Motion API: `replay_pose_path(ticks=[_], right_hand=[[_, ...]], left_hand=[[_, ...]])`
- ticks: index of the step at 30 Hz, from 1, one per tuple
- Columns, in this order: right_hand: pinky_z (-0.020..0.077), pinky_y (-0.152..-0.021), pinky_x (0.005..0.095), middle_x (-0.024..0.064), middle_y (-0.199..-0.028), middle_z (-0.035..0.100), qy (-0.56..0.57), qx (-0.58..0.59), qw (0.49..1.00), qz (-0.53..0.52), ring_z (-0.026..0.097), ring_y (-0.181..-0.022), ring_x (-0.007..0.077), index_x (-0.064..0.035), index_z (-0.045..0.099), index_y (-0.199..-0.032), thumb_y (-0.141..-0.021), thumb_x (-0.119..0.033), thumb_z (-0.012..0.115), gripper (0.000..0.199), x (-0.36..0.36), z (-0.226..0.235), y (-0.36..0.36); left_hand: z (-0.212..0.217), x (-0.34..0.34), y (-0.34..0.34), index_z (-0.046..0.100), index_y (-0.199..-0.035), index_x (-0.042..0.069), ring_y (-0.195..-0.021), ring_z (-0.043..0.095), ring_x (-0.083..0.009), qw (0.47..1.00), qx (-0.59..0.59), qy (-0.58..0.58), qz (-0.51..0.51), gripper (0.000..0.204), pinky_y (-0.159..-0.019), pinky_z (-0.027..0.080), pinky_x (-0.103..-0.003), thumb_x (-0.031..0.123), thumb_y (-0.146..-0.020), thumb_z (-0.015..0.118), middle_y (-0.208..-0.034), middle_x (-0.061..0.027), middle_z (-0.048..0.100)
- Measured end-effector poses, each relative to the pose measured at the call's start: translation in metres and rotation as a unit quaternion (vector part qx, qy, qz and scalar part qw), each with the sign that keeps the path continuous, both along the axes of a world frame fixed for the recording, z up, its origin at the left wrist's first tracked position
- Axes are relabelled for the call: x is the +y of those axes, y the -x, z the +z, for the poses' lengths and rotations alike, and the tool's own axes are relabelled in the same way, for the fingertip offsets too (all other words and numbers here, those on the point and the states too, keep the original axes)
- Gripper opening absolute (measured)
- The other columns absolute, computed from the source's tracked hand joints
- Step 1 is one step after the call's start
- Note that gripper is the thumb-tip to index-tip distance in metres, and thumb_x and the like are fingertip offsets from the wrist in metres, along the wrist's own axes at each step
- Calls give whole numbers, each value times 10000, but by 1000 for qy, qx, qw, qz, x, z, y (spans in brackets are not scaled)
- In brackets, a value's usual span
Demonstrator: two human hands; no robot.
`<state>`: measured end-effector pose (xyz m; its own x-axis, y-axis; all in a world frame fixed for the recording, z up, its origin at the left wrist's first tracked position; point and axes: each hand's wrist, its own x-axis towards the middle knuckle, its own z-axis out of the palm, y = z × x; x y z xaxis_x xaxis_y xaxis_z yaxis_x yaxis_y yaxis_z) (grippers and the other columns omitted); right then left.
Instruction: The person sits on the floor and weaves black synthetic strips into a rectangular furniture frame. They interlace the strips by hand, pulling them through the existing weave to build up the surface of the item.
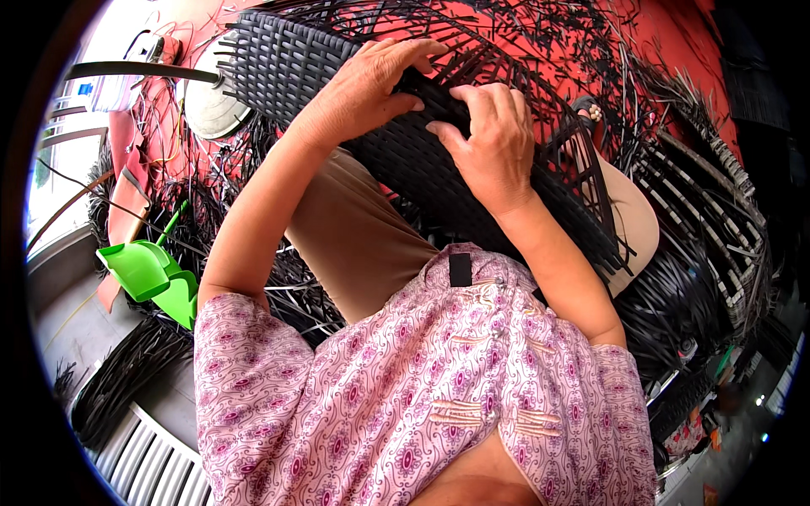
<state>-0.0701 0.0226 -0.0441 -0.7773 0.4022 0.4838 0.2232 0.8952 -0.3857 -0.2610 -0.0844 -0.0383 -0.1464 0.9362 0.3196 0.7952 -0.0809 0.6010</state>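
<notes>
A dark woven panel [283,63] of flat plastic strips lies slantwise across my lap, loose strip ends sticking out along its far side. My left hand [371,88] is over the panel's upper edge, its index finger stretched out and its thumb spread apart on the near side. To its right, my right hand [496,143] bends its fingers over the same edge, with the thumb against the near face. Between the hands runs a dark, ridge-like part of the edge. The far fingertips are partly hidden.
Black strips [582,38] lie tangled over the red floor [683,38]. A pale round disc [211,97] is beyond my left arm, and a green dustpan [139,268] lower left. Strip bundles [126,371] lie near a white slatted piece [156,460]. At right are a beige rounded seat [637,223] and coiled strips [700,211].
</notes>
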Motion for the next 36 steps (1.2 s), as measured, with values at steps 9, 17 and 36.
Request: replay_pose_path(ticks=[9, 17, 36], right_hand=[[459, -867, 447, 86, -990, 574, 13, -10, 1000, 6, 565, -958, 303, -85, 610, -1007, -671, -216, 907, 468, -2, -4, 22], [463, -864, 450, 85, -988, 584, 74, -26, 997, 6, 569, -967, 312, -83, 603, -984, -674, -127, 879, 417, -2, 1, 31], [449, -891, 424, 90, -1128, 590, -112, -99, 989, -3, 562, -1028, 275, -34, 545, -1297, -829, -498, 766, 695, -14, -9, 19]], left_hand=[[6, 8, 12, 566, -1347, 76, -1082, 643, -256, 998, -16, 29, -55, 696, -993, 512, -393, -52, -687, 747, -1072, -75, 663], [3, 14, 15, 584, -1244, 55, -1003, 672, -235, 995, -56, 41, -70, 603, -921, 551, -363, -81, -675, 731, -1074, -79, 649], [-39, -56, 157, 623, -1297, -41, -1161, 638, -304, 882, 33, -129, 453, 663, -1001, 497, -417, 401, -849, 830, -1208, -203, 663]])
